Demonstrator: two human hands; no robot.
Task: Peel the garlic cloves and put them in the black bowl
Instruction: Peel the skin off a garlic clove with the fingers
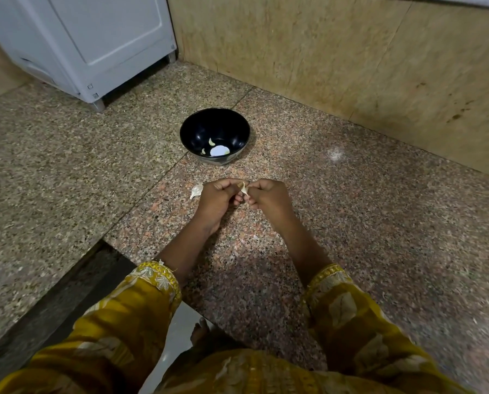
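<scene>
Both hands meet over the granite surface [351,223], near the middle of the scene. The left hand [216,196] and the right hand [270,199] have their fingers curled, and each pinches one side of a single garlic clove [245,190] held between them. A pale strip of skin hangs from the clove.

The black bowl [197,129] stands on the surface beyond the hands, well apart from them. Two peeled cloves [211,142] lie at its bottom (the bright oval beside them appears to be a reflection, not garlic). A further pale garlic piece [196,191] lies on the surface just left of the left hand; whether it is an unpeeled clove or loose skin cannot be told.

Handling notes, given as judgement:
- The clove is light, small and firm. Fingertip force should be enough.
- The skin is thin, dry and likely to tear, so take it at a loose edge or at the tip and pull along the clove.
- Once bare, the clove may be slightly tacky or slippery. Hold it by its broad sides.
- The bowl is rigid and open, so a clove can be dropped in from above.
</scene>
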